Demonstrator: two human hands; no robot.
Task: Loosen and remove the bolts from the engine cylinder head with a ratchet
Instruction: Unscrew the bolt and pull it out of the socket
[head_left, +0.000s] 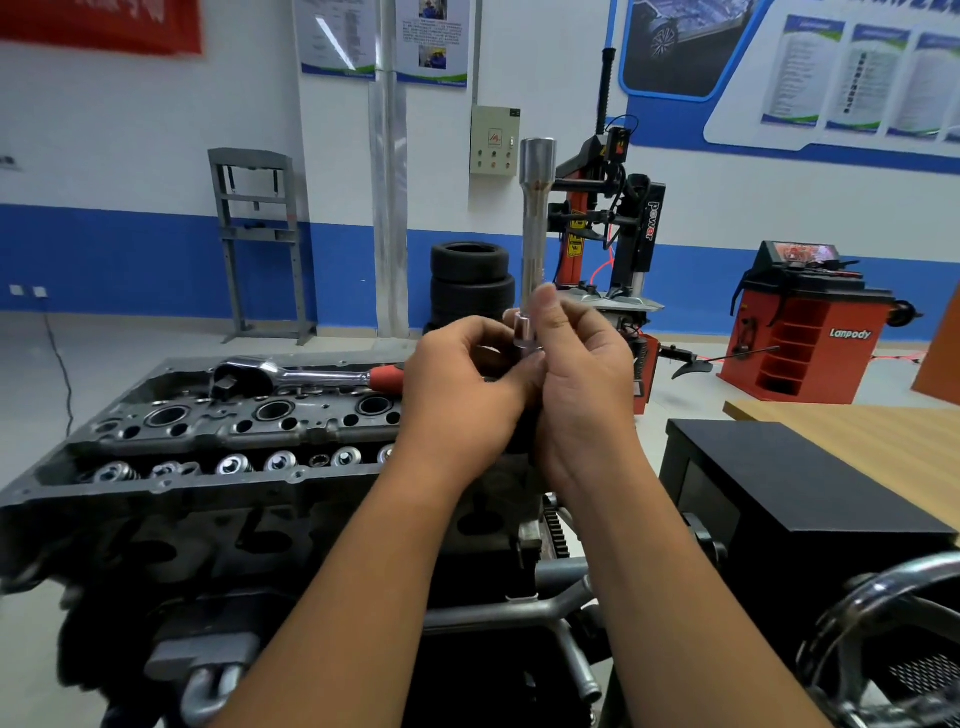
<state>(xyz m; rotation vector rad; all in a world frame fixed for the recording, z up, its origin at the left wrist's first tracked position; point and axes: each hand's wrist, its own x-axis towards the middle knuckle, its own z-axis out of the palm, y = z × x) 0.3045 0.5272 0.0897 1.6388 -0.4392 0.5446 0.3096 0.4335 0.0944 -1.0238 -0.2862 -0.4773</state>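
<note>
The engine cylinder head (218, 431) sits on a stand at centre left, its valve springs and bores facing up. A chrome ratchet (291, 375) with a red handle lies across its far edge, untouched. My right hand (582, 384) holds a long chrome extension bar (536, 228) upright above the head's right end, a wide socket at its top. My left hand (462, 395) pinches a small chrome socket (525, 332) at the bar's lower end. Whether the two parts are joined is hidden by my fingers.
A black box (810, 499) stands to the right on a wooden table (883, 431). A metal wheel (893, 639) is at the lower right. Behind are stacked tyres (470, 280), a tyre changer (613, 223), a red wheel balancer (810, 338) and a grey press frame (260, 244).
</note>
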